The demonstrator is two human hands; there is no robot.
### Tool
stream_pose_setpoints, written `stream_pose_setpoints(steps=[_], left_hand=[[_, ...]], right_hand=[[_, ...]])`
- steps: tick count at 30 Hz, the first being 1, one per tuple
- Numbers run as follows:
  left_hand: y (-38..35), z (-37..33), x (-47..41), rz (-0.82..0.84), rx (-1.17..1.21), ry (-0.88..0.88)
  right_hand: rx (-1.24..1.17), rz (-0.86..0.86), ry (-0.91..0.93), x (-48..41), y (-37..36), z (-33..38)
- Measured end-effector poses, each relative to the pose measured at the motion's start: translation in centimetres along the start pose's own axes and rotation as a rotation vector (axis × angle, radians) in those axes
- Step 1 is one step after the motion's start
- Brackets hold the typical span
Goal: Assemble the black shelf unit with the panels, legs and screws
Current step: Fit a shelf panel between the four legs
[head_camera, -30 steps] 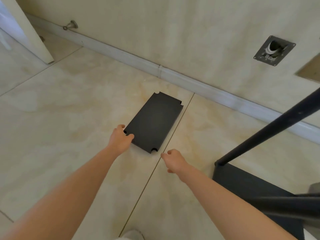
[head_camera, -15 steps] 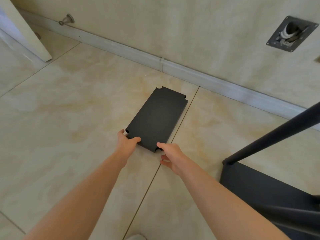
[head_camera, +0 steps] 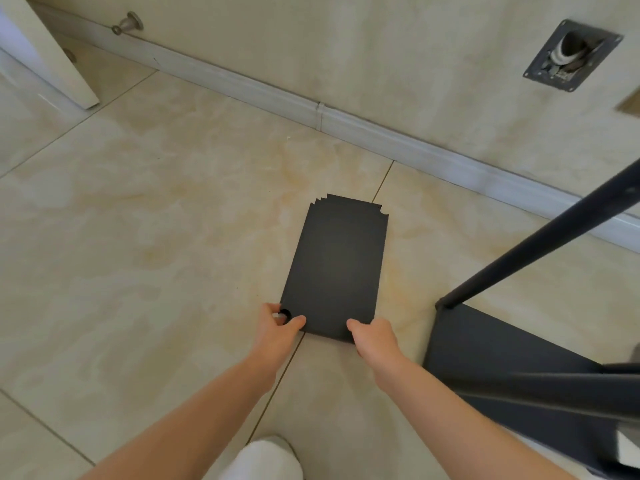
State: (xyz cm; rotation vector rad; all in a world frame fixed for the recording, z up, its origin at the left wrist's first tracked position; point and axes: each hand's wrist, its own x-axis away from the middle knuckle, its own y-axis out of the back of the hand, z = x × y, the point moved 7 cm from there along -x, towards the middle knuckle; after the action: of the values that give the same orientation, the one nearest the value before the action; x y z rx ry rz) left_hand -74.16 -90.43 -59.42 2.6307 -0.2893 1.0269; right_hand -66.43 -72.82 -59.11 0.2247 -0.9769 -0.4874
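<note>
Both hands hold the black panel (head_camera: 341, 268) by its near short edge: the left hand (head_camera: 277, 332) pinches the notched corner and the right hand (head_camera: 372, 336) grips the other, thumbs on top. This probably lets it lift level off the tiled floor (head_camera: 156, 237) towards the partly built unit (head_camera: 502, 344) on the right. The panel is flat, matt and rectangular with cut-out corners. Its far end looks stepped, perhaps from blur.

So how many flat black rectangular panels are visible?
2: the centre black panel, held by the left hand and right hand; the right black panel, carrying a black leg, partly out of frame.
</note>
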Motion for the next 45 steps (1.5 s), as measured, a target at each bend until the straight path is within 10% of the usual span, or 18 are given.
stream_pose_setpoints(steps=[8,16,24,35,45], left_hand=[[0.6,-0.1,3.2,-0.103,-0.122,-0.01],[1.9,-2.0,6.9,0.035,0.22,0.143],[4.0,-6.7,13.7,0.304,0.291,0.181],[9.0,-21.9,23.5,0.257,0.364,-0.276],[10.3,-26.4,33.9,0.336,0.126,-0.723]], right_hand=[[-0.013,-0.062,0.0,3.0,3.0,-1.3],[-0.609,0.078,-0.035,7.9,4.6,3.4],[-0.31,0.051,0.283,17.8,8.8,10.2],[0.249,-0.152,0.886,36.7,19.8,14.7],[0.378,-0.207,1.018,46.6,28.8,12.3]])
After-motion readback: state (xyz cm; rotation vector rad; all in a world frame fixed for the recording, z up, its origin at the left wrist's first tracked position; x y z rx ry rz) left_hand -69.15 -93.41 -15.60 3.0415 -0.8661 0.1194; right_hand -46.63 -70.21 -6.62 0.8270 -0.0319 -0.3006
